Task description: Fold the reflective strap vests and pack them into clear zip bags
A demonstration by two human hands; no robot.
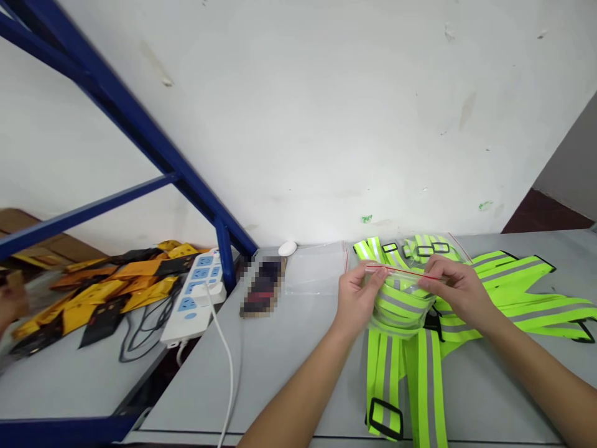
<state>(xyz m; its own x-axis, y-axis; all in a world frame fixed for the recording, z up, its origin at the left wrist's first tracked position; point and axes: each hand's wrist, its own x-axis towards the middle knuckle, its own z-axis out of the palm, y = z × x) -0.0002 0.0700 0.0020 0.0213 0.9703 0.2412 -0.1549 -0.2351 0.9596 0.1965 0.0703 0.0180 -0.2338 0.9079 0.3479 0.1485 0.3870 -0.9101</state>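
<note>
A clear zip bag with a red seal line holds a rolled yellow-green reflective strap. My left hand pinches the left end of its top edge, and my right hand pinches the seal toward the right end. Beneath and around the bag lie loose reflective straps with black buckles, two of them hanging toward the table's front edge. Behind my hands rests another filled clear bag. Flat clear bags lie to the left of my left hand.
On the grey table are a pixelated phone-like item, a white round object and a white power strip with a cable. A blue metal frame stands left. Beyond it lie yellow and black packets; a person's blurred hand is at far left.
</note>
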